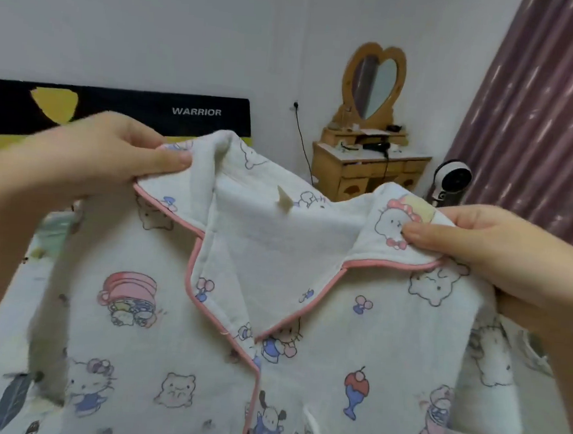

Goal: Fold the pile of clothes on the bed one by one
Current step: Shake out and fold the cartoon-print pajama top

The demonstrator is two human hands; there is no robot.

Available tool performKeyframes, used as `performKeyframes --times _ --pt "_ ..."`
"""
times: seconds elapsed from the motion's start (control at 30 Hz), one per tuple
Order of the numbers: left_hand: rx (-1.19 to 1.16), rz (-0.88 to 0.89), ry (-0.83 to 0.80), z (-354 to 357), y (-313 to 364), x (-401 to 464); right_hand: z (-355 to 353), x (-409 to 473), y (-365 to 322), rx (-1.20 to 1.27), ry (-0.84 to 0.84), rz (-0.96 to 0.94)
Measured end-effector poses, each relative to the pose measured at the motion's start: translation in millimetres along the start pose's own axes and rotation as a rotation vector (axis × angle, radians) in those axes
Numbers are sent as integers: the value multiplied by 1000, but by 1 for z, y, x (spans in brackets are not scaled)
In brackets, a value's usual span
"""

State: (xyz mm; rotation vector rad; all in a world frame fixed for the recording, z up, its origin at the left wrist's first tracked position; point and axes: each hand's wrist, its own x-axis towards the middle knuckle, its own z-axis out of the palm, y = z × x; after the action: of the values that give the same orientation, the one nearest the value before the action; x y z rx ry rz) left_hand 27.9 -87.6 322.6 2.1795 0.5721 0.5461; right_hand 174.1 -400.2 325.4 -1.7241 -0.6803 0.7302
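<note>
A white pyjama top (301, 370) printed with cartoon characters and edged in pink piping hangs in front of me, its front and collar facing the camera. My left hand (103, 156) pinches the left shoulder by the collar. My right hand (489, 251) pinches the right shoulder at the collar tip. The garment is held up above the bed (1, 349), and its lower part runs out of the frame. The rest of the clothes pile is hidden behind it.
The bed has a pale sheet with a feather print. A black and yellow headboard (150, 109) reading WARRIOR stands behind. A wooden dressing table (366, 168) with a heart mirror is at the back, a white fan (450, 181) and purple curtain (539, 116) on the right.
</note>
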Motion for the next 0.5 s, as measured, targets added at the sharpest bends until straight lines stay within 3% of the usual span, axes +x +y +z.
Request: performKeyframes --times 0.17,0.5 --pt "127 -160 -209 123 -79 38 -26 73 125 -75 84 224" --pt "256 -362 -461 297 -196 73 -61 186 326 -247 140 383"
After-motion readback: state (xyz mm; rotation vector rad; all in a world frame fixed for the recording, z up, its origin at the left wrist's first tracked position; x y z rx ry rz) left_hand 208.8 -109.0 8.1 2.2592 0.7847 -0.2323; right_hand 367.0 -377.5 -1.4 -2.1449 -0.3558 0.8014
